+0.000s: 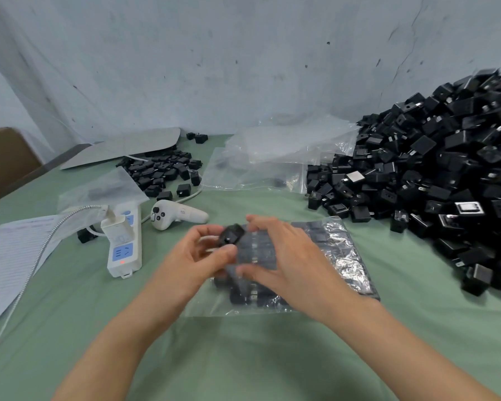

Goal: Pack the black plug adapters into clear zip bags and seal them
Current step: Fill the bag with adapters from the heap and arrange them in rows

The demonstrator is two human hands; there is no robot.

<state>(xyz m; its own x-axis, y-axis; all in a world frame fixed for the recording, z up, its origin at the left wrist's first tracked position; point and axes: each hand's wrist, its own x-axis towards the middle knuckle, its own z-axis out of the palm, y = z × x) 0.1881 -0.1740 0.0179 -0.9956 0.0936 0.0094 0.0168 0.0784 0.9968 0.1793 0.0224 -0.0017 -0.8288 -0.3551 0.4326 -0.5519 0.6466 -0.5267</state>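
Note:
A clear zip bag (339,250) lies flat on the green table in the middle, holding rows of black plug adapters. My left hand (197,256) pinches one black adapter (231,234) at the bag's left edge. My right hand (284,253) lies over the bag with its fingers spread, the fingertips touching that adapter and the thumb pressing the bag. A big heap of loose black adapters (434,175) fills the right side.
Empty clear bags (275,157) lie at the back. A smaller pile of adapters (162,172) sits back left, beside a white controller (177,215), a white power strip (125,241) and a paper sheet (9,261).

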